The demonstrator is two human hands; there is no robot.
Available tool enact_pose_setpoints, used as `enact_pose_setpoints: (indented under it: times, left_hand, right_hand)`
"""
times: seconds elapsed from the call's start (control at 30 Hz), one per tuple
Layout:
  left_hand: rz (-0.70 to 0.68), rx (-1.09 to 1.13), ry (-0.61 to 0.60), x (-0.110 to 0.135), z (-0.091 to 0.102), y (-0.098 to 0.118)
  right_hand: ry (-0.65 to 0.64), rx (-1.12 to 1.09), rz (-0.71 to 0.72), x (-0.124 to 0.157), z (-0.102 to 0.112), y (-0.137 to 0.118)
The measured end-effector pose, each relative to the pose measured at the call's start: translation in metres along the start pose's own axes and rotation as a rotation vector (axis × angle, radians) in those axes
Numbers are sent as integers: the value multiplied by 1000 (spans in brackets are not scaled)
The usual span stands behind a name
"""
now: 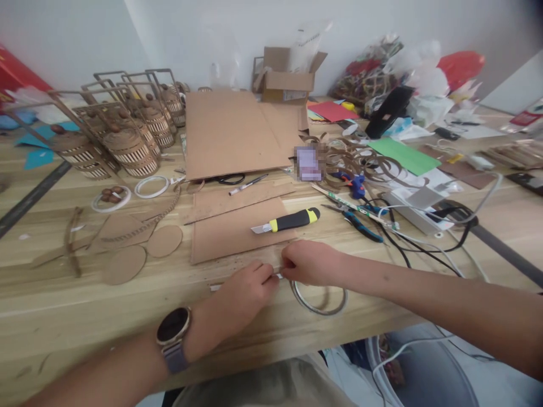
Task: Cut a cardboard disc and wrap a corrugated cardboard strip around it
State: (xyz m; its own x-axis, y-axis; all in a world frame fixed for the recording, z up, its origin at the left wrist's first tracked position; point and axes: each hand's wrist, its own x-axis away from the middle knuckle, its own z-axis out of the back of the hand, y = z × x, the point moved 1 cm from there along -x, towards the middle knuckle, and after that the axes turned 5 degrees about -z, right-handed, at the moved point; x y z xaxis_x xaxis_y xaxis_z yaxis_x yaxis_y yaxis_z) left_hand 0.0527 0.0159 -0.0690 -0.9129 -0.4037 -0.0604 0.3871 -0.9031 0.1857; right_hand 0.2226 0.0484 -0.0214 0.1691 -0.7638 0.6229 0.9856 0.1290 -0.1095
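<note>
My left hand [250,288], with a watch on the wrist, is closed in a pinch low over the table. A thin white strip [215,287] pokes out on its left side, and a bit of white shows between the two hands. Close beside it, my right hand [311,263] is bent with its fingertips pressed together at the same strip; the fingertips are partly hidden. Under the right hand lies a thin pale ring [326,312], like a narrow tape roll. Just beyond the hands, a yellow-and-black utility knife [294,219] rests on a cardboard piece [220,240], blade out.
Cardboard discs [164,241] lie to the left, with bamboo lanterns [131,150] behind. A large cardboard sheet [237,133] and an open box [288,79] are at the back. Pliers [360,225], cables, a power strip [413,212] and brown rings are right; a bin [424,367] stands below.
</note>
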Motion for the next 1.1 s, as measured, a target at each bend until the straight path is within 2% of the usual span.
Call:
enact_pose_setpoints:
  times: [0.1,0.23,0.5,0.73,0.93,1.1]
  left_hand:
    - [39,43,28,4,-5,-4]
    - [26,78,21,5,-8,-5]
    - [38,129,14,5,-3,-4]
    - [71,137,7,6,-2,-2]
    - [30,56,-87,1,7,1]
    - [-2,3,-61,2,4,0]
  right_hand:
    - [-81,-104,25,0,3,7]
    - [-163,-278,42,1,4,19]
    - [-203,-424,-14,9,1,52]
    - [-181,-376,-44,12,-4,71]
    - [-135,-258,-87,14,-2,65]
    - [-79,-151,-106,15,0,60]
